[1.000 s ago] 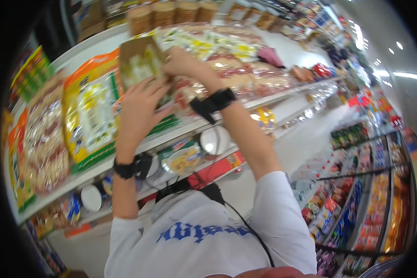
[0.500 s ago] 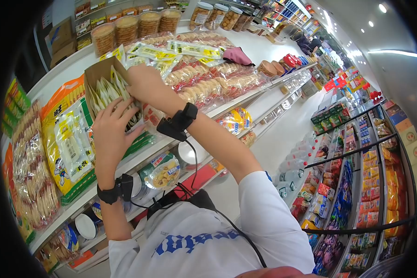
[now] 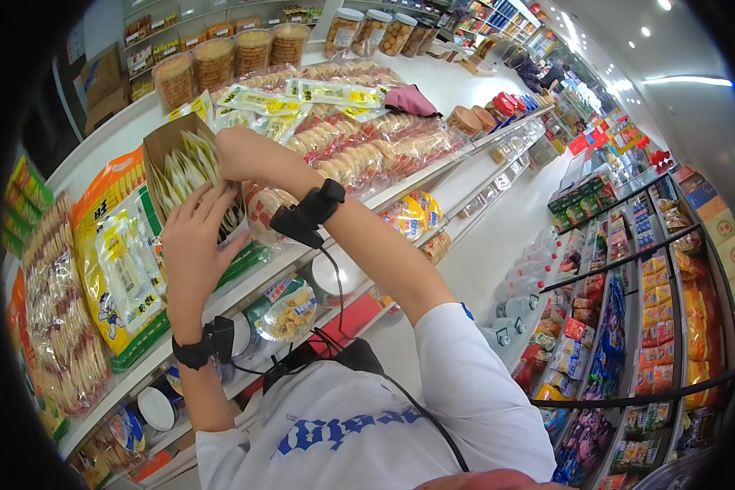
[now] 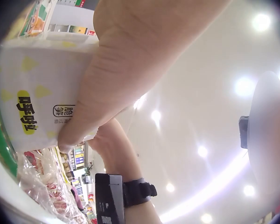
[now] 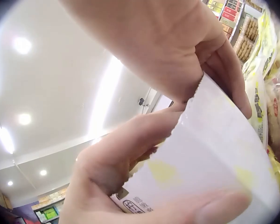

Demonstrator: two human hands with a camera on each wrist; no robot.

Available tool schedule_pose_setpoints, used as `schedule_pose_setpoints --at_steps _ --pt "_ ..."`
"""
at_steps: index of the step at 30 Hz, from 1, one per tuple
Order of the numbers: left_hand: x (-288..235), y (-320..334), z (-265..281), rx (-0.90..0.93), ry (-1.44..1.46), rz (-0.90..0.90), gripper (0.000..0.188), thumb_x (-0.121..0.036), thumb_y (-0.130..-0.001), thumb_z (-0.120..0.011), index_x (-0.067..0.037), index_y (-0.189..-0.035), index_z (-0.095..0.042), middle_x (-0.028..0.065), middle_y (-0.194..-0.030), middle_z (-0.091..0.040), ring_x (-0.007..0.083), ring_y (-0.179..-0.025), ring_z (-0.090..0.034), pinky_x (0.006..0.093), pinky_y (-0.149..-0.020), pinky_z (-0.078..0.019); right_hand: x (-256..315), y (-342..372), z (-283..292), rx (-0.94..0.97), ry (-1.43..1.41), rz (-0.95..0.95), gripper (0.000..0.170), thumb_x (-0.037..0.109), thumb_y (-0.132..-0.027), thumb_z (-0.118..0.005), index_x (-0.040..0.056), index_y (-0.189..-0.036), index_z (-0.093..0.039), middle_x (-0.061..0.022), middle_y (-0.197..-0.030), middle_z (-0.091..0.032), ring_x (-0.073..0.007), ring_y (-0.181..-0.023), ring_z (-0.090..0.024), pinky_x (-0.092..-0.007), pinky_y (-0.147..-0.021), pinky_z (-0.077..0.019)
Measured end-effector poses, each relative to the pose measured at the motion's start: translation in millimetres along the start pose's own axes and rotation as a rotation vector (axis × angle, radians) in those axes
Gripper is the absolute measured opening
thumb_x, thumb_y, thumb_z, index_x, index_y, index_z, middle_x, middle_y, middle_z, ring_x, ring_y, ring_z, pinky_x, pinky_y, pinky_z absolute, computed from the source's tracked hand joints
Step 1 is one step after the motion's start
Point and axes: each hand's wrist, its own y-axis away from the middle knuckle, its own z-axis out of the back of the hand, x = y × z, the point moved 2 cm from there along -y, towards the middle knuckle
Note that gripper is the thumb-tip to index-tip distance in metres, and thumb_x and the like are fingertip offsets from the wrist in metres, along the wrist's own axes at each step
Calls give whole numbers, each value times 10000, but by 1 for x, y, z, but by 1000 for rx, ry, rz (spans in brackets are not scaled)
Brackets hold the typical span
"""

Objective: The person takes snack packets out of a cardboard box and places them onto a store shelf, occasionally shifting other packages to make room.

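Observation:
An opened cardboard box [image 3: 165, 140] stands tilted on the display shelf, filled with upright pale-green and yellow packets [image 3: 194, 163]. My left hand [image 3: 196, 245] grips its near side. The left thumb presses the white printed face of the box [image 4: 37, 88] in the left wrist view, while the other fingers reach over the torn rim. At the right side of the box, my right hand [image 3: 253, 157] holds the wall near the top. In the right wrist view, the right hand [image 5: 177, 56] has fingers outside the white wall; its thumb is hidden behind the rim.
Yellow snack bags [image 3: 110, 269] lie left of the box, and packs of round crackers [image 3: 351, 151] to its right. Plastic tubs [image 3: 214, 67] and glass jars [image 3: 371, 31] stand behind. Bowls of instant noodles [image 3: 284, 310] sit on the shelf below.
The head view has swung, and the scene is now sharp after blur. Both hands stay at the box; the packets lean differently, more of them showing now.

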Motion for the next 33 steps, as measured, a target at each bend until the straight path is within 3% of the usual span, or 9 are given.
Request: schedule_pose_setpoints --at_steps 8,14,20,29,33 --pt "1 1 1 -18 -6 -48 506 -245 -761 -833 -53 -1213 -707 70 -1369 -664 330 -1258 -596 462 -1037 -474 5 -4 -14 -397 34 -9 244 178 -843 -727 -64 -805 -718 -292 -817 -696 -457 -876 -709 -491 -778 -584" --pt "0 -2 2 41 1 -61 469 -251 -787 -817 -50 -1194 -700 65 -1377 -659 321 -1285 -579 456 -1042 -453 -2 -13 -17 -322 79 -38 286 221 -867 -729 -61 -822 -732 -282 -787 -704 -451 -789 -718 -485 -739 -589" --pt "-2 -3 3 67 -24 -66 472 -277 -821 -801 -41 -1211 -678 83 -1407 -639 313 -1311 -568 449 -1044 -441 2 1 7 -141 -251 -117 402 297 -917 -685 -87 -800 -718 -268 -665 -672 -431 -670 -702 -466 -702 -577" --pt "0 -3 0 63 -6 -65 573 -270 -834 -792 -22 -1324 -627 106 -1432 -618 301 -1325 -561 448 -1051 -434 -7 -19 -26 -424 100 -63 345 300 -846 -753 -43 -817 -739 -278 -785 -705 -415 -794 -733 -498 -757 -586" --pt "-3 -4 3 95 -8 -52 644 -261 -835 -790 -29 -1402 -592 116 -1453 -604 296 -1347 -547 433 -1069 -423 -3 -11 -15 -371 -5 -118 369 320 -830 -762 -48 -841 -744 -284 -783 -705 -415 -787 -731 -494 -746 -588"
